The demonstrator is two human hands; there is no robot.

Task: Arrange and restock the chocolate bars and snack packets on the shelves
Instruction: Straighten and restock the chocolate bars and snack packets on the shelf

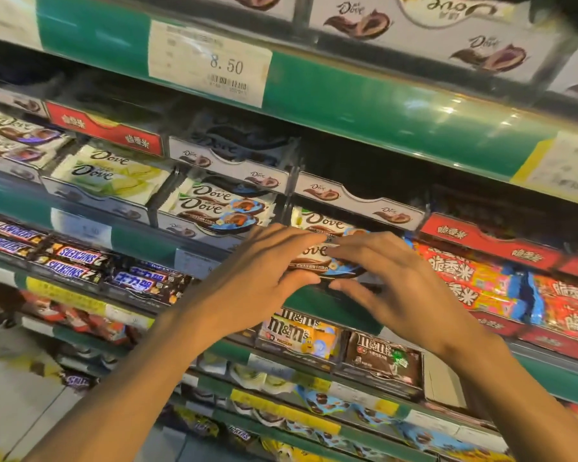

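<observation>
A: Where are the person's hands?

B: Both are up at the middle shelf (194,241). The left hand (264,265) and the right hand (391,278) sit close together on a Dove bar (317,258) at the front of its display tray.

A: Are they gripping it?

B: The left hand pinches it: fingers lie over the wrapper's top edge and the thumb presses in from below. The right hand's fingers (354,250) curl across the top of the wrapper, with its thumb just under the bar's lower edge, so it holds the bar too.

A: What lies behind that bar?

B: Another Dove bar of the same kind (324,223), stacked just behind it in the same tray, under a white Dove tray front (357,201).

A: And the neighbours?

B: To the left, a tray of Dove bars with a blue patch (221,208); further left, pale green Dove packets (114,171). To the right, red and orange snack packets (474,278) lie in red trays. On the left, below the Dove trays, Snickers bars (70,258) lie in a row, and below the hands stand M&M's packets, yellow (297,331) and brown (381,358).

A: Anything above?

B: A green shelf edge with a price tag reading 8.50 (211,61), and more white Dove boxes (424,31) on the top shelf.
</observation>
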